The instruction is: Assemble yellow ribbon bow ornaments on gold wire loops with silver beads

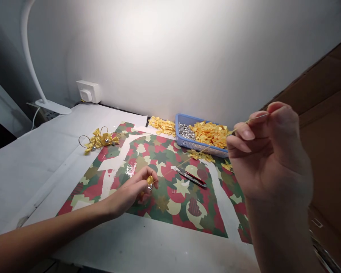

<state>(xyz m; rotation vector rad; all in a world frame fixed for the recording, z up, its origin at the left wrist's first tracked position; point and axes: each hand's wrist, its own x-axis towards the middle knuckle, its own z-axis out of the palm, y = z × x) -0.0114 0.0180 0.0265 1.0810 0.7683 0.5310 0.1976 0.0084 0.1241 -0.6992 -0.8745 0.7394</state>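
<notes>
Right grip [268, 151] pinching thin gold wire [207, 148], light and springy, held near its end | left grip [130, 187] pressed onto small yellow ribbon bow [149, 180] with silver bead [150, 186], soft, fragile, best held at its middle | both above patterned mat [182, 212] on counter [31, 170]

Bare L forearm [42, 236] at 8 o'clock, bare R forearm [278, 239] at 5 o'clock; R hand [268, 159] w/ short rounded nails [246, 134], unpainted.
</notes>
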